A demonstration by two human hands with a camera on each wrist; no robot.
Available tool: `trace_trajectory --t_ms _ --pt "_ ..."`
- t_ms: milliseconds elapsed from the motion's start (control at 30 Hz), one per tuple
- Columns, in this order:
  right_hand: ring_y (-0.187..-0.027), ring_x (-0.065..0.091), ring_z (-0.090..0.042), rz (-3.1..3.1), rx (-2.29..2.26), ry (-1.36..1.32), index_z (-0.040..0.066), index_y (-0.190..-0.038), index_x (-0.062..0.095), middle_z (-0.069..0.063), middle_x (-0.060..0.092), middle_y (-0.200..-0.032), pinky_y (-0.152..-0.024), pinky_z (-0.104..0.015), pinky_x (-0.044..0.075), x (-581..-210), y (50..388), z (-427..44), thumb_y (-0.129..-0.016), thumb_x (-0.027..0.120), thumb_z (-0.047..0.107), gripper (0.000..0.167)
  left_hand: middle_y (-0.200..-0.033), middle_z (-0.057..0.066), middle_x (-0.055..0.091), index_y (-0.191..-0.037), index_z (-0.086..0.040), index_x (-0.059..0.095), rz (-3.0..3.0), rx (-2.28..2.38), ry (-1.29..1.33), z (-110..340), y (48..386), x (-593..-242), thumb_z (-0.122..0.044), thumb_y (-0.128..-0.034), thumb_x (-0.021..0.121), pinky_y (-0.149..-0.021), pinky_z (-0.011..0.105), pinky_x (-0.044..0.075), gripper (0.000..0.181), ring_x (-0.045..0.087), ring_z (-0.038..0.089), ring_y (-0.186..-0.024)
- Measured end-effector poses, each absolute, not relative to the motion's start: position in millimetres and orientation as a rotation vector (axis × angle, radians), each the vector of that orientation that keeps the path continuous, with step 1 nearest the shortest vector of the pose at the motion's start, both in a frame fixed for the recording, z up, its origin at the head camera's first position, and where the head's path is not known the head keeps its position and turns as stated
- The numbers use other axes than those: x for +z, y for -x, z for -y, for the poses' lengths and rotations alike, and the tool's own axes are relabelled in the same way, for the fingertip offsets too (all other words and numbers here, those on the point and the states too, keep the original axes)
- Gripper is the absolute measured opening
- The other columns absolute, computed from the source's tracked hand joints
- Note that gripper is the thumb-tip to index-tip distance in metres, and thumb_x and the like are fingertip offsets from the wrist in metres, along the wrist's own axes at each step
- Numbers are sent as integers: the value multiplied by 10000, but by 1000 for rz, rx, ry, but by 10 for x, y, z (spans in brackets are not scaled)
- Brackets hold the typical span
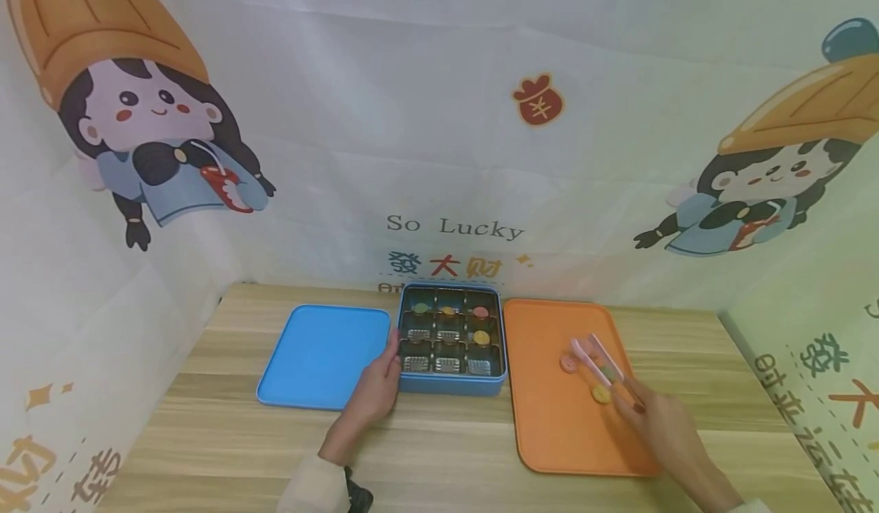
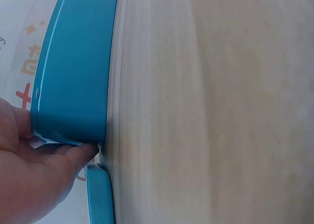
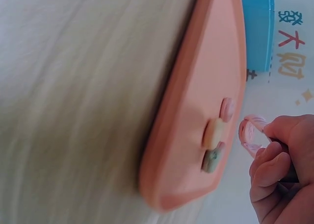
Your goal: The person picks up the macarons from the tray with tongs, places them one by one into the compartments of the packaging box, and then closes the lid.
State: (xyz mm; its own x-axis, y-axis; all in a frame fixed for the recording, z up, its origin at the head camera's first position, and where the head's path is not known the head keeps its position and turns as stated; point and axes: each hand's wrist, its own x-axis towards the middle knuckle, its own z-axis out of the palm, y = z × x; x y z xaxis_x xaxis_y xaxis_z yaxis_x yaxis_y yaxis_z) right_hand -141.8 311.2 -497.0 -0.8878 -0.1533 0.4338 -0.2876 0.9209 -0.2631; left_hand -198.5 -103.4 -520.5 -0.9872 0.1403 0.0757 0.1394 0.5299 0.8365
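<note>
My left hand [image 1: 376,391] [image 2: 37,172] grips the left side of the blue tin box [image 1: 453,385] [image 2: 73,67], thumb at the rim and fingers against its side. Several compartments of its dark insert hold round pieces: green [image 1: 421,309], orange-yellow [image 1: 448,311], pink [image 1: 481,312] and yellow [image 1: 482,337]. My right hand [image 1: 662,425] [image 3: 284,170] holds pink tongs [image 1: 596,364] [image 3: 256,120] above the orange tray [image 1: 549,429] [image 3: 171,155]. In the right wrist view, a pink round piece [image 3: 247,132] appears between the tong ends. Pink [image 3: 227,109], yellow [image 3: 214,133] and green [image 3: 211,160] pieces lie on the tray.
Left of the box lies a flat blue lid or tray [image 1: 323,356] [image 2: 100,194], partly behind my left hand. The wooden table [image 1: 426,452] ends at a printed cloth backdrop [image 1: 343,116], which also rises at both sides.
</note>
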Motion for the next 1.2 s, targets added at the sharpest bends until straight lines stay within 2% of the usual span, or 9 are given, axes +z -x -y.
trace_trajectory --t_ms 167,300,400,500,600,733,900,1033,1200 --pt "-420 153 96 2668 484 -359 54 -987 704 159 295 -477 -354 -123 181 -4905 1485 -3003 -835 766 87 168 -1582 243 243 -1549 51 191 -2751 1495 -251 1039 1985 -5205 -69 -1059 330 -1168 546 289 524 292 424 -1434" --pt "-428 185 82 2677 520 -384 104 -850 619 159 298 -484 -381 -109 175 -4858 1546 -2893 -850 760 94 141 -1585 239 241 -1553 43 187 -2751 1496 -247 1042 2002 -5206 -74 -1060 329 -1168 549 287 525 291 426 -1434" --pt "-431 173 92 2642 509 -413 66 -915 698 156 299 -492 -365 -102 174 -4843 1583 -2814 -826 784 91 127 -1593 225 230 -1559 27 179 -2742 1500 -236 1045 2012 -5207 -88 -1064 326 -1171 544 282 529 283 420 -1440" --pt "-427 154 92 2614 489 -429 -38 -1079 726 143 291 -485 -344 -105 189 -4826 1625 -2727 -802 802 80 310 -1595 214 228 -1565 12 172 -2738 1497 -224 1048 2015 -5213 -99 -1067 324 -1172 538 283 532 283 413 -1441" --pt "-433 182 75 2625 508 -418 -24 -1128 714 130 310 -487 -351 -111 205 -4806 1658 -2631 -816 793 90 341 -1590 224 236 -1562 18 174 -2746 1494 -229 1051 2011 -5215 -94 -1065 325 -1165 546 290 532 293 425 -1433" --pt "-448 202 64 2622 551 -426 74 -944 679 141 310 -504 -384 -114 183 -4790 1693 -2506 -838 771 91 141 -1590 232 234 -1559 25 180 -2749 1494 -231 1049 2007 -5221 -87 -1064 328 -1167 550 284 528 288 429 -1436" --pt "-457 178 93 2567 594 -461 130 -827 631 169 304 -513 -390 -104 151 -4810 1726 -2365 -820 779 78 158 -1583 247 242 -1551 41 193 -2757 1500 -240 1044 1993 -5222 -78 -1060 337 -1166 553 283 525 294 438 -1432" --pt "-445 178 105 2538 579 -484 67 -886 684 161 329 -509 -373 -87 141 -4825 1757 -2259 -800 795 80 141 -1564 271 270 -1544 54 207 -2774 1493 -252 1041 1980 -5211 -66 -1056 342 -1161 555 295 520 316 447 -1419" --pt "-441 217 72 2637 698 -442 34 -1004 709 128 339 -535 -382 -105 169 -4803 1776 -2132 -848 764 99 178 -1557 284 277 -1544 53 214 -2778 1496 -259 1041 1976 -5188 -64 -1057 341 -1158 561 300 517 320 453 -1415"
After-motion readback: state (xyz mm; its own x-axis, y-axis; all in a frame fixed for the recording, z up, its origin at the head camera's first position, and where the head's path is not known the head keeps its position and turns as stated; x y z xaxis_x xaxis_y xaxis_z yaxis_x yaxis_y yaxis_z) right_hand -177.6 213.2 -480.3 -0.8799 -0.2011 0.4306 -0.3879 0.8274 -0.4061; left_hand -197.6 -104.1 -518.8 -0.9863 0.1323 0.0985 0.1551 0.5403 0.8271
